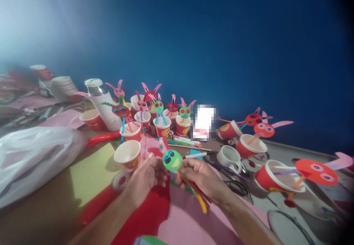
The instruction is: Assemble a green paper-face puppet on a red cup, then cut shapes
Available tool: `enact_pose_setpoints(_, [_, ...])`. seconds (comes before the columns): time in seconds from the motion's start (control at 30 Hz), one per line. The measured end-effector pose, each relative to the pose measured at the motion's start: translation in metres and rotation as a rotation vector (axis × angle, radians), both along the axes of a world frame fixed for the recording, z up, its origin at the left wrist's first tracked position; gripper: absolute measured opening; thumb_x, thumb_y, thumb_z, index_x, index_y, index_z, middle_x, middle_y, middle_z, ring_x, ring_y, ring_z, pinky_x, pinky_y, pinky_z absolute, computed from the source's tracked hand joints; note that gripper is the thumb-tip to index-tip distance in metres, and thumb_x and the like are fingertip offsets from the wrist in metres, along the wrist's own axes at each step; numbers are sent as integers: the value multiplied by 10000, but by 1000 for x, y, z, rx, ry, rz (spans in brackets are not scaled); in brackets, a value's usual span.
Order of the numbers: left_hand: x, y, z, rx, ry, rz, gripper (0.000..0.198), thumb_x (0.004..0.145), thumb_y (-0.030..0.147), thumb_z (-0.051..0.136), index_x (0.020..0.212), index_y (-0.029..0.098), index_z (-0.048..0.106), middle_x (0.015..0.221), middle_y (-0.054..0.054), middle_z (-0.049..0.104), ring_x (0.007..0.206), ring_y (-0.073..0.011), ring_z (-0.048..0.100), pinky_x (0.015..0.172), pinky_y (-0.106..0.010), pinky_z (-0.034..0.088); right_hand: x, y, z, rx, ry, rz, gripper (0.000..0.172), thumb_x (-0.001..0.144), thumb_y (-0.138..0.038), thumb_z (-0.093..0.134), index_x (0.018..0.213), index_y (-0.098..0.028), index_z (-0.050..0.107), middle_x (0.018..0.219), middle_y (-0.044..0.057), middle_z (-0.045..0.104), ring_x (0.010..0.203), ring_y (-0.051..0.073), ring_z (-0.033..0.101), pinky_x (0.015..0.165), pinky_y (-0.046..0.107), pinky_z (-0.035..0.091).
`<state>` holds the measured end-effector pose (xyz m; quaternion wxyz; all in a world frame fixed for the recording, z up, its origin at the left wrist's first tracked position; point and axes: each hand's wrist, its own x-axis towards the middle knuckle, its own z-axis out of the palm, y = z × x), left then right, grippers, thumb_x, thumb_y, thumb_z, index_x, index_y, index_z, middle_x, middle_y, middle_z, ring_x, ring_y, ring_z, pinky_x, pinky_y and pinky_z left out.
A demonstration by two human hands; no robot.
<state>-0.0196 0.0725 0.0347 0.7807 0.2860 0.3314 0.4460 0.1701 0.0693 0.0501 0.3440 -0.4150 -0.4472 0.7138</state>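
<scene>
A round green paper face (173, 160) with blue eyes, a yellow mouth and red ears is between my hands, above the pink paper. Orange paper strips (200, 199) hang below it. My right hand (200, 175) is closed on the face's right edge and the strips. My left hand (151, 173) is at its left side, fingers curled in around the edge by a red ear; part of that grip is hidden. Just beyond my left hand stands a red and white paper cup (127, 154). Red paper (146, 213) and pink paper (190, 219) lie beneath my hands.
Several paper cups with paper-faced figures, such as this red face (121, 111), line the blue wall. A white bottle (103, 108) stands left of them. Pens (185, 141), a white mug (228, 158) and scissors (238, 187) lie ahead right. A plastic bag (35, 160) is at left.
</scene>
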Motion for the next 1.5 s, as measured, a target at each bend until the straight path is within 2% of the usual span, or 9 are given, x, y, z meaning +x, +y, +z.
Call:
enact_pose_setpoints(0.13, [0,-1,-1,18,33,-11,418,810,514,522,793,114,642,740,-79,643,631,-171,555,572,-281,444,-3,-2,-1,-31,29,-31,171,759,-296,654,781,-144,579,619,21,677,528,108,600,533,206,421])
enact_pose_setpoints(0.23, [2,-2,-2,54,85,5,420,790,520,545,806,112,646,722,-75,624,657,-181,556,605,-286,439,-11,-6,-2,-35,68,-98,189,737,-282,680,781,-154,548,625,17,684,556,120,619,572,222,450])
enact_pose_setpoints(0.37, [9,-6,-2,129,125,-12,275,833,384,550,836,126,643,673,-30,561,638,-144,521,630,-267,417,-28,-14,-13,-31,140,-213,180,754,-261,663,793,-171,513,701,20,697,626,123,636,668,247,474])
enact_pose_setpoints(0.5, [14,-9,-3,173,193,-37,197,821,290,578,765,111,637,615,2,502,578,-94,450,581,-218,367,-39,-20,-27,-40,211,-268,183,765,-282,656,791,-186,502,683,13,683,628,147,638,643,264,477])
enact_pose_setpoints(0.7, [14,-7,-9,156,297,29,171,758,258,612,689,102,626,542,16,473,523,-94,446,546,-227,359,-43,-23,-32,-37,270,-285,147,783,-270,657,803,-175,546,647,3,662,579,136,618,606,250,472])
enact_pose_setpoints(0.87, [11,-9,-13,157,284,17,148,783,215,563,725,113,654,578,3,523,545,-96,476,571,-229,374,-46,-23,-32,-50,307,-279,127,805,-270,631,856,-180,558,660,5,661,510,129,590,511,241,458])
enact_pose_setpoints(1.07, [9,-9,-16,153,242,20,149,775,168,513,730,127,649,610,-3,526,578,-107,479,572,-229,394,-46,-21,-30,-69,313,-293,174,761,-274,683,815,-172,552,673,14,674,601,141,626,613,256,490])
enact_pose_setpoints(1.2, [10,-8,-15,152,236,10,162,795,228,548,709,118,630,599,-2,514,560,-100,474,552,-220,384,-45,-22,-27,-72,297,-300,216,730,-280,716,768,-173,532,667,11,675,599,140,629,643,262,490])
enact_pose_setpoints(1.5, [17,-9,-7,156,380,90,196,715,310,658,691,119,624,547,7,511,463,-84,425,449,-204,370,-51,-23,-33,-56,290,-296,257,705,-322,734,746,-190,518,545,-28,620,527,150,609,546,247,439])
